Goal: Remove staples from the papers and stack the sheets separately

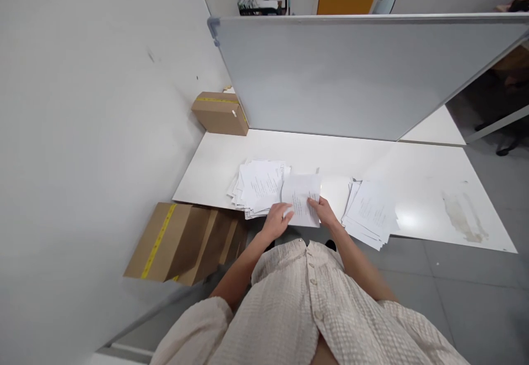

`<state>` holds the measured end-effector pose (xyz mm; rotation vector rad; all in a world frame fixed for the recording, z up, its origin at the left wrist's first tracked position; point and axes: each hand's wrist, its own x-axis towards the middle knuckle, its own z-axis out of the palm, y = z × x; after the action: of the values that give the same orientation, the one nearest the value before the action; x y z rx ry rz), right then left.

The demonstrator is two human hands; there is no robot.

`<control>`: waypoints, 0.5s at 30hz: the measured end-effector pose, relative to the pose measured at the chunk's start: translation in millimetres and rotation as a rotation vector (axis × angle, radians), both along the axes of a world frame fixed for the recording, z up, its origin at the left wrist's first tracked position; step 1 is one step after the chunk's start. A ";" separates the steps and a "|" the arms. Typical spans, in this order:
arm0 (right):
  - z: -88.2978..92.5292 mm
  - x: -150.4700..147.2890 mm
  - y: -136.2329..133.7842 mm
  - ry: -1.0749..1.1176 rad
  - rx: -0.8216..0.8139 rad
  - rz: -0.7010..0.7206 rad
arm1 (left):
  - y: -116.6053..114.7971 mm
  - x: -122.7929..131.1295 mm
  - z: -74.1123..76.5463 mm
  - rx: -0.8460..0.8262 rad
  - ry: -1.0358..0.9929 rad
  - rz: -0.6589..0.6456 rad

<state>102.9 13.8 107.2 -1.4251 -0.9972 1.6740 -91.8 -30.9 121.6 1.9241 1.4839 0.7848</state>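
A printed paper sheet point(303, 188) hangs over the front edge of the white desk, between my hands. My right hand point(324, 210) is closed on its right edge, thumb on top. My left hand point(278, 221) is at the sheet's lower left edge, with thumb and fingers apart; whether it touches the sheet I cannot tell. Just left of the sheet lies an untidy pile of printed papers point(261, 183). A second, smaller stack of papers point(370, 210) lies to the right of my right hand, partly over the desk's front edge.
The white desk point(425, 172) backs onto a grey partition point(330, 78). A cardboard box point(221, 117) with yellow tape stands in the back left corner. More cardboard boxes point(173, 243) stand below the desk's left end, beside the wall. A stained patch point(465, 216) marks the desk's right end.
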 end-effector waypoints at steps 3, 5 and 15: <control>11.3 15.3 -3.7 -0.015 0.076 0.034 | 19.8 -3.8 -5.8 -0.196 -0.249 0.334; 15.9 24.3 -7.3 -0.033 0.119 0.054 | 33.8 -1.4 -7.6 -0.319 -0.451 0.304; -0.2 61.3 -8.9 -0.143 0.205 -0.139 | 50.0 34.5 -4.7 -0.268 -0.584 0.111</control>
<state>164.2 5.0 107.0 -1.4560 -1.0884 1.3454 -57.4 19.2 116.9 1.2750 1.2548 1.0298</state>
